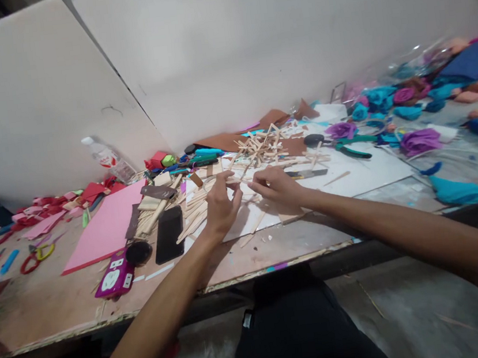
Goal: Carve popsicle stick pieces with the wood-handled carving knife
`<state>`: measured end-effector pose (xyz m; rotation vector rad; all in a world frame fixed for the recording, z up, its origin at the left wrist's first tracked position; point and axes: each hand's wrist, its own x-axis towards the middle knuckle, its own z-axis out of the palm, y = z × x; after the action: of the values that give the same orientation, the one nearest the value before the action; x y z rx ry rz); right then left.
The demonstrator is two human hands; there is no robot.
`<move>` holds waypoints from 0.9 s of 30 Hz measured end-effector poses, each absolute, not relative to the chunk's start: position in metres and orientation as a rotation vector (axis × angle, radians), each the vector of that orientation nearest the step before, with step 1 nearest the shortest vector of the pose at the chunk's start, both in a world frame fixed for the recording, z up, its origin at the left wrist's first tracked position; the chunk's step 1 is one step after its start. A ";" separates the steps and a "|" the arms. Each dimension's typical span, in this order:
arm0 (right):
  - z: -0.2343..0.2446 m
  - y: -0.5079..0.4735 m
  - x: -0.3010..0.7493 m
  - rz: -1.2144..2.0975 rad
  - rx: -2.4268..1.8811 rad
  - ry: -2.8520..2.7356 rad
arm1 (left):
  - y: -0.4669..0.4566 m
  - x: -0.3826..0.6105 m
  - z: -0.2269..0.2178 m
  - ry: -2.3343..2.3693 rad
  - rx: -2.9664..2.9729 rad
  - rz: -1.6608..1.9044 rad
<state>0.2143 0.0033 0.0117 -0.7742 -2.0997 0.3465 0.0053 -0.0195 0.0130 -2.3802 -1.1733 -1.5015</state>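
My left hand [221, 203] and my right hand [278, 187] face each other above the worktable, their fingertips a short gap apart. Between them spans a thin pale wooden craft stick [243, 181], pinched at one end by each hand. Just beyond lies a heap of craft sticks [261, 148], some joined at angles. More loose sticks [193, 215] fan out beside my left hand. Under my hands is a white sheet [369, 172] with small scraps on it. A utility knife [308, 174] rests close behind my right hand.
To the left are a black phone [168, 234], a purple box [115, 275], pink paper [105, 227], scissors [35, 257] and a bottle [108, 159]. Green-handled pliers [352, 146] and purple and blue crepe-paper pieces [420, 141] lie right. White panels [248, 44] stand behind.
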 end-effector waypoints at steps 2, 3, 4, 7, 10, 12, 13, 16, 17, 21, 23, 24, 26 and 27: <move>0.013 0.003 0.214 0.333 -0.787 -2.085 | -0.019 0.005 0.013 -1.170 -2.373 -1.501; 0.013 0.001 0.213 0.326 -0.787 -2.083 | -0.019 0.005 0.013 -1.166 -2.369 -1.500; 0.014 0.000 0.212 0.320 -0.785 -2.085 | -0.019 0.004 0.013 -1.161 -2.367 -1.497; 0.013 -0.005 0.209 0.293 -0.781 -2.093 | -0.020 0.003 0.010 -1.130 -2.377 -1.477; 0.012 -0.004 0.210 0.270 -0.805 -2.074 | -0.022 0.003 0.006 -1.099 -2.400 -1.455; 0.011 -0.002 0.211 0.269 -0.817 -2.064 | -0.021 0.004 0.005 -1.098 -2.404 -1.454; 0.010 -0.001 0.211 0.273 -0.818 -2.065 | -0.021 0.004 0.005 -1.105 -2.399 -1.459; 0.011 0.000 0.211 0.286 -0.810 -2.078 | -0.020 0.004 0.008 -1.141 -2.366 -1.482; 0.012 -0.001 0.211 0.289 -0.809 -2.079 | -0.020 0.004 0.009 -1.151 -2.354 -1.488; 0.013 -0.003 0.209 0.299 -0.805 -2.074 | -0.021 0.003 0.011 -1.162 -2.336 -1.489; 0.013 -0.003 0.210 0.316 -0.793 -2.087 | -0.021 0.003 0.009 -1.148 -2.339 -1.481; 0.013 -0.002 0.211 0.330 -0.783 -2.101 | -0.020 0.003 0.008 -1.137 -2.343 -1.477; 0.012 0.000 0.212 0.360 -0.760 -2.132 | -0.019 0.001 0.006 -1.113 -2.349 -1.471; 0.012 0.001 0.212 0.374 -0.751 -2.143 | -0.018 0.001 0.006 -1.103 -2.350 -1.471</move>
<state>0.2125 0.0009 0.0121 -0.7511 -2.1428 0.3739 0.0007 -0.0181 0.0060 -2.3500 -1.1030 -1.4713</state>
